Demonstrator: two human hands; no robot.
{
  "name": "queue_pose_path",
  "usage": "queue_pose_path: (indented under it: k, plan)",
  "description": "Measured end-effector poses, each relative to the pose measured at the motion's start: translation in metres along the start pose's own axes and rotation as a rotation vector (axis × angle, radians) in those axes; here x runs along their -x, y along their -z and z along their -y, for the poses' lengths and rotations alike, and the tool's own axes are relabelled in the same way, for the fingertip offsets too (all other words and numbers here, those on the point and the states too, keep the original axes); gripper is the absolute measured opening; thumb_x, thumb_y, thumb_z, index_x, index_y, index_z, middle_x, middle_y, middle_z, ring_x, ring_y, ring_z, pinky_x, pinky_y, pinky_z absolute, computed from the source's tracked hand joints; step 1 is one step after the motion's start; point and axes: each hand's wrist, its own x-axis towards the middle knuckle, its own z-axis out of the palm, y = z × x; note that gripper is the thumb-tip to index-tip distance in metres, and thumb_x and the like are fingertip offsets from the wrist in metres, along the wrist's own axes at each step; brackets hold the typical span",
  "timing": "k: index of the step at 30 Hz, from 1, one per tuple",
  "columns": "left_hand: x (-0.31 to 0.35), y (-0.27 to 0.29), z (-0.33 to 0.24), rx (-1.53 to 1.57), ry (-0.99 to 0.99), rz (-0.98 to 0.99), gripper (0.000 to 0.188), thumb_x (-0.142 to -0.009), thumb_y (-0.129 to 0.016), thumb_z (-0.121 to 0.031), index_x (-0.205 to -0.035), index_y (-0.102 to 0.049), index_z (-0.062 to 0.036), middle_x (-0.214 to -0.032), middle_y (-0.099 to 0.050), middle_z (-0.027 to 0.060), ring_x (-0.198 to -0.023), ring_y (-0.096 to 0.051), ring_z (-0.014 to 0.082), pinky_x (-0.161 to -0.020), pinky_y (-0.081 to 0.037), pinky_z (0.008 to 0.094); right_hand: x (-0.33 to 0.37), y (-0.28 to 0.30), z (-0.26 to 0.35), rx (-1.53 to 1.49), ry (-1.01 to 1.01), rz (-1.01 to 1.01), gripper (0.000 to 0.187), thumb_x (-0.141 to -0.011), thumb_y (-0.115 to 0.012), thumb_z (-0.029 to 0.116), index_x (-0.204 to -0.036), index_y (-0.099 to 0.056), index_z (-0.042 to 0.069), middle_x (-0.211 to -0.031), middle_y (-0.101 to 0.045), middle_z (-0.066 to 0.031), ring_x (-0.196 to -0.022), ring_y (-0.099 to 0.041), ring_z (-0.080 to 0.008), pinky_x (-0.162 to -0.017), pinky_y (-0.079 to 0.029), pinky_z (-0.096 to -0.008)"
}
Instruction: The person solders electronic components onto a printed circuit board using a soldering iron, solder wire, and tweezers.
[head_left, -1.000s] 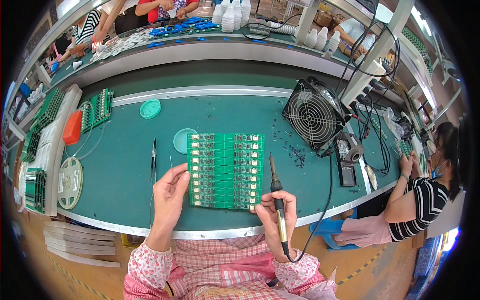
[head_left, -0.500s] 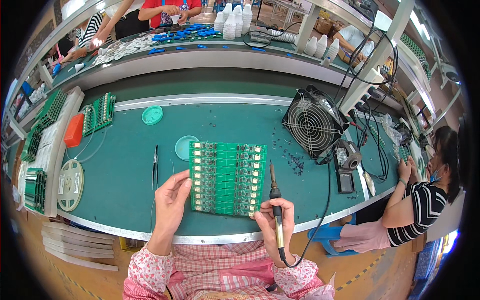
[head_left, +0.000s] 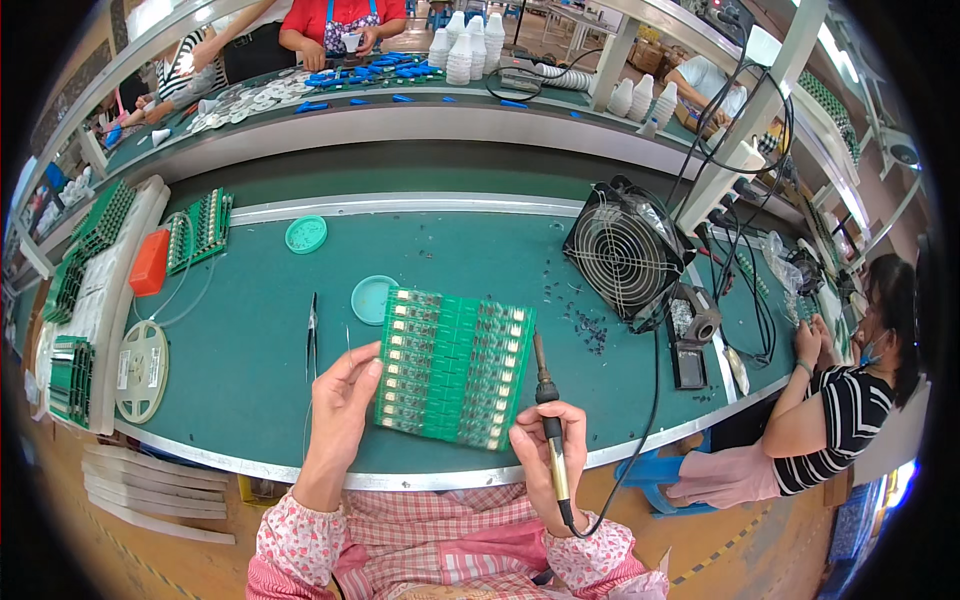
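Note:
A green circuit board panel (head_left: pixel 450 370) with rows of small components is tilted over the bench, slightly blurred. My left hand (head_left: pixel 342 405) pinches its left edge between thumb and fingers. A thin wire (head_left: pixel 348 335), probably solder, rises from the same fingers. In my right hand (head_left: pixel 550 450) is a soldering iron (head_left: pixel 551 430), held upright with its tip pointing up beside the panel's right edge. My right thumb is close to the panel's lower right corner; whether it touches cannot be made out. Tweezers (head_left: pixel 312 335) lie left of the panel, and a round green dish (head_left: pixel 373 300) sits behind it.
A black fan (head_left: pixel 625 250) and a soldering iron stand (head_left: pixel 690 340) are at the right, with dark bits scattered nearby. At the left are a reel (head_left: pixel 142 372), a red box (head_left: pixel 150 262), stacked boards (head_left: pixel 200 232) and another green lid (head_left: pixel 306 234). A co-worker (head_left: pixel 840 400) sits at right.
The panel has turned slightly clockwise and its lower right corner has dropped toward me. My right thumb has come off its front corner. The soldering iron has shifted slightly left.

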Motion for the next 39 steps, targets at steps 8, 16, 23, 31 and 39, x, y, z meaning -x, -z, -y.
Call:
queue_pose_path:
  k: [8, 16, 23, 31, 39]
  plan:
    - [0.001, -0.003, 0.000, -0.135, 0.032, 0.057, 0.026, -0.097, -0.053, -0.010, -0.116, -0.064, 0.0045, -0.104, -0.067, 0.0052, -0.090, -0.061, 0.0071, -0.080, -0.049, 0.0219, -0.002, 0.006, -0.002, -0.190, 0.020, 0.007, 0.045, -0.084, -0.064, -0.010, -0.118, -0.038, 0.004, -0.105, -0.053, -0.0133, -0.093, -0.063, -0.0168, -0.080, -0.052, -0.0266]
    - [-0.001, -0.005, 0.002, -0.188, -0.009, 0.084, 0.025, -0.098, -0.053, -0.009, -0.117, -0.063, 0.0041, -0.104, -0.066, 0.0053, -0.090, -0.060, 0.0069, -0.080, -0.049, 0.0219, -0.002, 0.008, -0.005, -0.296, -0.014, 0.048, 0.051, -0.081, -0.065, -0.013, -0.120, -0.036, 0.004, -0.105, -0.051, -0.0136, -0.088, -0.065, -0.0170, -0.074, -0.056, -0.0248]
    - [0.000, -0.005, 0.003, -0.197, -0.031, 0.069, 0.025, -0.098, -0.053, -0.010, -0.117, -0.063, 0.0033, -0.103, -0.066, 0.0046, -0.090, -0.060, 0.0069, -0.080, -0.048, 0.0217, 0.000, 0.009, -0.006, -0.293, -0.010, 0.080, 0.053, -0.081, -0.065, -0.014, -0.120, -0.035, 0.004, -0.105, -0.050, -0.0141, -0.088, -0.067, -0.0175, -0.072, -0.057, -0.0251]
    - [0.000, -0.005, 0.004, -0.173, -0.026, 0.063, 0.026, -0.097, -0.056, -0.013, -0.115, -0.064, 0.0029, -0.100, -0.067, 0.0034, -0.088, -0.060, 0.0066, -0.079, -0.048, 0.0218, -0.001, 0.008, -0.005, -0.292, -0.016, 0.070, 0.052, -0.081, -0.066, -0.013, -0.119, -0.036, 0.004, -0.104, -0.051, -0.0136, -0.089, -0.067, -0.0180, -0.074, -0.057, -0.0252]
    - [0.001, -0.001, 0.001, -0.142, -0.033, 0.074, 0.025, -0.097, -0.054, -0.009, -0.117, -0.062, 0.0035, -0.104, -0.066, 0.0055, -0.090, -0.060, 0.0080, -0.080, -0.048, 0.0227, -0.001, 0.007, -0.002, -0.269, -0.051, 0.049, 0.052, -0.080, -0.067, -0.012, -0.119, -0.036, 0.005, -0.104, -0.051, -0.0121, -0.085, -0.065, -0.0150, -0.071, -0.054, -0.0234]
